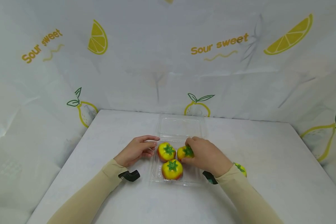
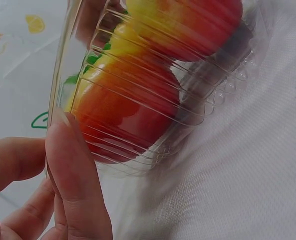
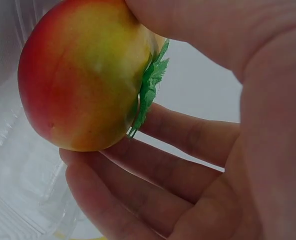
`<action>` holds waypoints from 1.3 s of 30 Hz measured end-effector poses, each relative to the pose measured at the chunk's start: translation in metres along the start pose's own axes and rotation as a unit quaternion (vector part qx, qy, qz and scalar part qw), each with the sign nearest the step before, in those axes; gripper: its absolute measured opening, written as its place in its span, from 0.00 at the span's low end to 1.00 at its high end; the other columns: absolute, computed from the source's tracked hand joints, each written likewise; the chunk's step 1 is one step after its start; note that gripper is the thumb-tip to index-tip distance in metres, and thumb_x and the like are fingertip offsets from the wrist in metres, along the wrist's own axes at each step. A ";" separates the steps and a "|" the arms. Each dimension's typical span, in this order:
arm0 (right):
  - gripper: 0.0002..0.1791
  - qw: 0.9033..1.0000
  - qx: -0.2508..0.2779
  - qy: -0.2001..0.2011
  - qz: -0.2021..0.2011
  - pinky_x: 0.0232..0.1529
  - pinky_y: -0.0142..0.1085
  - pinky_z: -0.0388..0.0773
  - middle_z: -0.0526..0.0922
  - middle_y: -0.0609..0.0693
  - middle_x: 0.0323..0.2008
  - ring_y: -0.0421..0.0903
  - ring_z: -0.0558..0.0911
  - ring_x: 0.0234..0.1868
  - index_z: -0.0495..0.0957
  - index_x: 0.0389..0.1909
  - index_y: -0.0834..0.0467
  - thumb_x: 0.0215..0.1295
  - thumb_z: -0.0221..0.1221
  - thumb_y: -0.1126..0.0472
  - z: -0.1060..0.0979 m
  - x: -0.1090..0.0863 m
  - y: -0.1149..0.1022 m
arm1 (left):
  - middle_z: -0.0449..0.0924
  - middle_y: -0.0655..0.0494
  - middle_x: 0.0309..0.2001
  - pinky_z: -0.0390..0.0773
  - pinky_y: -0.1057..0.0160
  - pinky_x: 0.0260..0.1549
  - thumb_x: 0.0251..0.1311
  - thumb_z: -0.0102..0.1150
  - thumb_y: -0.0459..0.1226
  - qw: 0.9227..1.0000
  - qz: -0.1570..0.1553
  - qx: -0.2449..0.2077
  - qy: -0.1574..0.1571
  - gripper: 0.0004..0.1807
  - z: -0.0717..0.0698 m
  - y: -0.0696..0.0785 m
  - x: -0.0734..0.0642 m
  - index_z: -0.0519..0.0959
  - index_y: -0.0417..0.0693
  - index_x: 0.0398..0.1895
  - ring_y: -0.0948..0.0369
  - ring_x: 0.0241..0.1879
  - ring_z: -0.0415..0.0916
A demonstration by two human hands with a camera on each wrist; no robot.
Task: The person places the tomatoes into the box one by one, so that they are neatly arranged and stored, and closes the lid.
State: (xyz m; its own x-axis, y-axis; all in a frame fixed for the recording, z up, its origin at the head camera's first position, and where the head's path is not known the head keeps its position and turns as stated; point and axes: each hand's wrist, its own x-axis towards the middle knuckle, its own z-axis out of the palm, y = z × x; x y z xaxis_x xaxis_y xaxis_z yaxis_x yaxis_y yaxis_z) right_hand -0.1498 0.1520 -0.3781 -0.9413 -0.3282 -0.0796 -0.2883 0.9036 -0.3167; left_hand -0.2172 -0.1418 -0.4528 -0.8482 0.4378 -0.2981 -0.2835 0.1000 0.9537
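Observation:
My right hand (image 1: 208,155) grips a yellow-and-red artificial tomato (image 1: 184,152) with a green leafy top, over the right half of a clear plastic clamshell box (image 1: 190,177). In the right wrist view, thumb and fingertips press opposite sides of this tomato (image 3: 83,80). Two more tomatoes sit in the box, one at the back left (image 1: 165,152) and one in front (image 1: 172,170). At the box's left edge is my left hand (image 1: 137,151). Its thumb (image 2: 75,175) and fingers pinch the clear rim in the left wrist view.
The box's lid (image 1: 180,127) lies folded open toward the back of the white table (image 1: 123,124). Another yellow-green fruit (image 1: 241,169) is partly hidden behind my right wrist. A lemon-printed white cloth (image 1: 156,62) hangs behind the table.

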 end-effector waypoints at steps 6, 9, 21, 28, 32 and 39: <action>0.25 1.000 0.002 -0.013 0.012 0.41 0.38 0.81 0.80 0.47 0.37 0.44 0.77 0.34 0.82 0.52 0.58 0.64 0.75 0.46 0.007 -0.002 -0.001 | 0.83 0.55 0.34 0.86 0.69 0.36 0.75 0.66 0.44 1.000 -0.006 0.005 0.000 0.25 0.003 0.000 -0.001 0.80 0.47 0.71 0.62 0.30 0.80; 0.25 1.000 -0.004 -0.014 0.020 0.42 0.39 0.83 0.81 0.48 0.38 0.45 0.77 0.34 0.83 0.53 0.57 0.65 0.75 0.46 0.009 -0.002 -0.001 | 0.83 0.55 0.35 0.86 0.69 0.36 0.75 0.66 0.45 1.000 -0.003 0.007 -0.003 0.25 0.003 0.000 -0.001 0.80 0.47 0.71 0.62 0.31 0.80; 0.32 1.000 0.000 -0.008 0.019 0.58 0.50 0.87 0.87 0.53 0.55 0.48 0.84 0.47 0.82 0.61 0.56 0.66 0.73 0.39 -0.001 -0.008 0.006 | 0.83 0.55 0.34 0.86 0.69 0.36 0.75 0.66 0.44 1.000 -0.002 0.004 -0.001 0.25 0.004 0.000 0.001 0.80 0.46 0.71 0.62 0.30 0.80; 0.29 1.000 0.009 0.022 0.006 0.61 0.55 0.85 0.87 0.54 0.59 0.53 0.86 0.55 0.83 0.61 0.56 0.68 0.73 0.42 -0.020 -0.026 0.020 | 0.83 0.55 0.34 0.86 0.69 0.36 0.75 0.66 0.44 1.000 -0.002 0.000 -0.002 0.25 0.004 0.001 0.001 0.80 0.46 0.70 0.62 0.30 0.80; 0.26 0.999 0.012 0.046 0.000 0.58 0.55 0.86 0.87 0.54 0.58 0.54 0.87 0.55 0.83 0.61 0.56 0.70 0.71 0.44 -0.029 -0.037 0.037 | 0.83 0.55 0.34 0.86 0.69 0.36 0.75 0.67 0.44 1.000 -0.003 -0.003 0.000 0.25 0.004 0.001 0.001 0.81 0.47 0.70 0.62 0.30 0.80; 0.29 0.998 0.021 0.055 0.029 0.57 0.56 0.86 0.88 0.54 0.57 0.55 0.86 0.56 0.84 0.61 0.56 0.70 0.71 0.40 -0.036 -0.059 0.065 | 0.83 0.55 0.33 0.86 0.69 0.36 0.76 0.65 0.43 1.000 -0.001 -0.001 0.004 0.24 0.003 0.002 -0.001 0.80 0.46 0.70 0.62 0.30 0.79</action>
State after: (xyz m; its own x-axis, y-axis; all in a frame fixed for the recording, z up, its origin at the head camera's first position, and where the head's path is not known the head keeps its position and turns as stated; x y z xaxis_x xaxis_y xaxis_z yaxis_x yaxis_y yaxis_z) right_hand -0.1193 0.2400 -0.3597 -0.9704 -0.2414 0.0043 -0.2272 0.9069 -0.3548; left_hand -0.2158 -0.1396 -0.4505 -0.8507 0.4309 -0.3009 -0.2870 0.0987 0.9528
